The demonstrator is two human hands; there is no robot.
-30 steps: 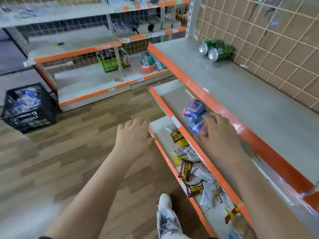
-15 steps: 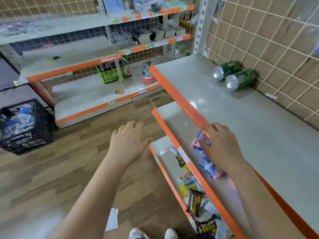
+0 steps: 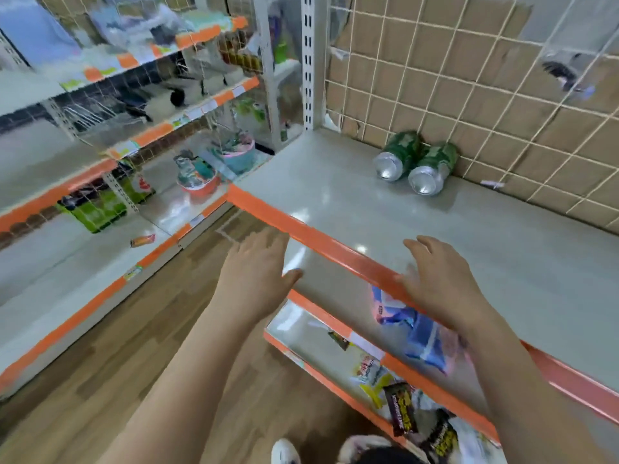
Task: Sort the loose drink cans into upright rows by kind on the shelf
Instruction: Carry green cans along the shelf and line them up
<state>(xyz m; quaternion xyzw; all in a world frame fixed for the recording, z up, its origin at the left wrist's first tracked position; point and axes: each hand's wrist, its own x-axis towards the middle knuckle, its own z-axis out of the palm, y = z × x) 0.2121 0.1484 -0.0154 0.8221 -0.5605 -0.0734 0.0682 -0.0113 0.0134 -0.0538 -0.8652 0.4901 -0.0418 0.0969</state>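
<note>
status: barely begun, by my reading. two green aluminium drink cans (image 3: 402, 152) lie on their sides, touching, at the back of the grey metal shelf (image 3: 335, 199), against the white wire grid backing (image 3: 469, 78). none is upright and no row is formed.
left to do: stand both up and line them up.
left hand (image 3: 254, 272): fingers spread, empty, off the shelf front.
right hand (image 3: 442, 286): loosely open, empty, over the orange edge strip (image 3: 301, 231), well apart from the cans.
surroundings: blue snack packets (image 3: 418, 333) on the tier below; wood-plank floor (image 3: 100, 346).
</note>
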